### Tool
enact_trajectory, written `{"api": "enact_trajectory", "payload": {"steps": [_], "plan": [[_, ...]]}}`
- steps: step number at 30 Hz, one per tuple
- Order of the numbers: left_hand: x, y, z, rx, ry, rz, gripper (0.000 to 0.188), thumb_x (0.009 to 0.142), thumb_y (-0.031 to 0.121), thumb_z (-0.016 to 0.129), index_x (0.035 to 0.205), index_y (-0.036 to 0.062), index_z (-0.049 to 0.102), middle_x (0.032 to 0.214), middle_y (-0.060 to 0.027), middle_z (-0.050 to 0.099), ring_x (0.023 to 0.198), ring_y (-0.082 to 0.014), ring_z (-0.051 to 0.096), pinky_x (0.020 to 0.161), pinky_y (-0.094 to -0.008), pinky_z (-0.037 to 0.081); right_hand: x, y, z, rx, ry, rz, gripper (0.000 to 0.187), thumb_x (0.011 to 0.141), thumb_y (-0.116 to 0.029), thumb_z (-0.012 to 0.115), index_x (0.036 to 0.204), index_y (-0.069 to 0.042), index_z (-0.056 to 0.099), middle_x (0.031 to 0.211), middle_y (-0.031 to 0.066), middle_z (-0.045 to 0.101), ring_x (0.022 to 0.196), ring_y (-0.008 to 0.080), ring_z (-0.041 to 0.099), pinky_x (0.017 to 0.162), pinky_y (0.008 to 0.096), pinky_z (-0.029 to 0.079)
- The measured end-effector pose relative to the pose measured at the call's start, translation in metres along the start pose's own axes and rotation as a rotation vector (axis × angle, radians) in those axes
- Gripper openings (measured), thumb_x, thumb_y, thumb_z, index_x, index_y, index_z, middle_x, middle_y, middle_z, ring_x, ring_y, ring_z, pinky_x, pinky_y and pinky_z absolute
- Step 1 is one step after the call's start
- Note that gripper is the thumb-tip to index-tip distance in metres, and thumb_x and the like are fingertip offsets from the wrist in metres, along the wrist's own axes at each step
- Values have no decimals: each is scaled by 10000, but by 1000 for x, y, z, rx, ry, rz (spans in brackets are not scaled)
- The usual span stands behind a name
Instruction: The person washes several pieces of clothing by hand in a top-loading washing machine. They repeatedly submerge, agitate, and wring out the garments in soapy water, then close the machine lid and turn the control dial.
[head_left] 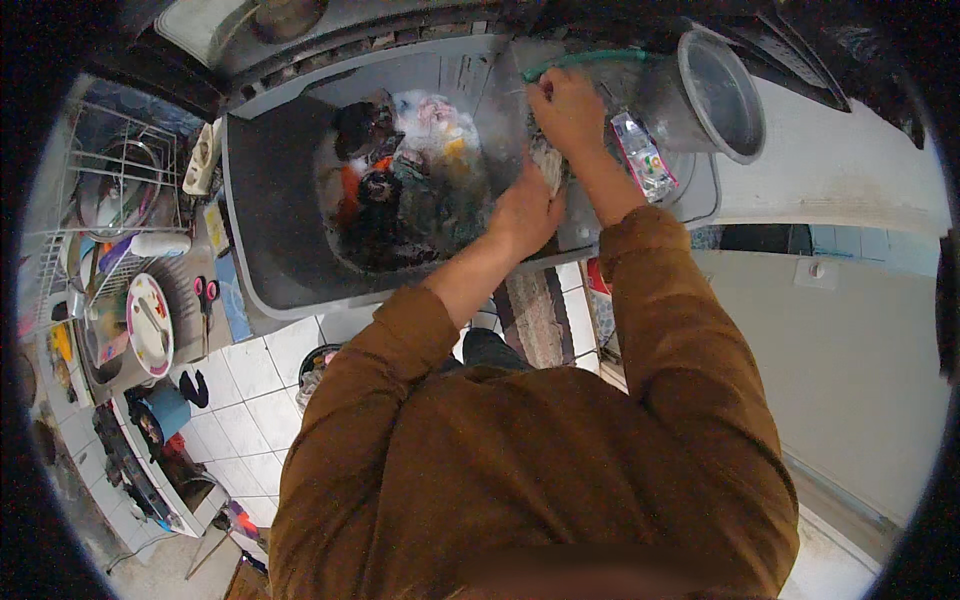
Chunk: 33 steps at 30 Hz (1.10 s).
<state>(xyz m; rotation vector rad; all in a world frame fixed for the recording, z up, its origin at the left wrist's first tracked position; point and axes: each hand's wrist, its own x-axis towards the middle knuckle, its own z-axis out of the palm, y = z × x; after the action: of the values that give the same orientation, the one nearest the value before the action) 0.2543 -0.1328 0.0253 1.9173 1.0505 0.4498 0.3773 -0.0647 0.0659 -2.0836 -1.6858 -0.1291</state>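
A crumpled grey-white cloth (546,162) stretches between my two hands over the flat ledge on the right of the grey wash tub (268,190). My left hand (522,215) is closed around its near end. My right hand (570,112) is closed at the far end, beside a green hose (590,57); its fingertips are partly hidden. To the left, wet clothes (400,195) in dark, orange and pink colours lie in foamy water in the basin.
A shiny packet (643,160) and a grey metal bucket (690,100) stand right of my hands. At the left are a wire dish rack (110,190), a patterned oval plate (150,325) and scissors (205,300). A white panel (840,350) stands at the right.
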Motion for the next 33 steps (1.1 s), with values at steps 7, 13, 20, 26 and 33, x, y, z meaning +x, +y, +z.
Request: {"api": "enact_trajectory", "payload": {"steps": [7, 13, 20, 26, 33], "plan": [[-8, 4, -5, -59, -92, 4, 786, 806, 236, 546, 1321, -144, 90, 1287, -333, 322, 1168, -393, 400, 969, -405, 348, -95, 5, -33, 67, 120, -220, 274, 794, -305, 571, 686, -54, 568, 680, 137, 544, 616, 347, 508, 621, 431, 372], [2, 0, 2, 186, -76, 33, 864, 796, 369, 570, 1339, -121, 111, 1382, -298, 217, 1300, -380, 249, 1048, -520, 192, 15, 2, 3, 57, 59, -59, 318, 785, -348, 585, 677, -49, 584, 706, 154, 577, 699, 353, 557, 606, 440, 419], [-4, -8, -2, 396, -145, 99, 932, 764, 522, 566, 1358, -68, 157, 1412, -279, 146, 1317, -382, 205, 1021, -618, 130, -94, -4, -35, 76, 113, -225, 241, 754, -294, 579, 829, -67, 614, 797, 159, 589, 748, 371, 558, 692, 450, 446], [0, -4, 6, 167, -43, 15, 812, 824, 411, 533, 1354, -75, 156, 1414, -275, 140, 1318, -370, 209, 1019, -614, 149, 6, -11, -10, 163, -213, 159, 256, 783, -302, 598, 756, -47, 590, 787, 129, 591, 738, 345, 556, 642, 419, 418], [-2, -14, -1, 157, -69, 92, 735, 844, 335, 519, 1323, -111, 185, 1379, -294, 221, 1286, -382, 268, 1018, -579, 199, -104, -3, -40, 217, 139, -186, 218, 792, -277, 580, 696, -82, 567, 693, 106, 564, 691, 331, 541, 650, 411, 404]]}}
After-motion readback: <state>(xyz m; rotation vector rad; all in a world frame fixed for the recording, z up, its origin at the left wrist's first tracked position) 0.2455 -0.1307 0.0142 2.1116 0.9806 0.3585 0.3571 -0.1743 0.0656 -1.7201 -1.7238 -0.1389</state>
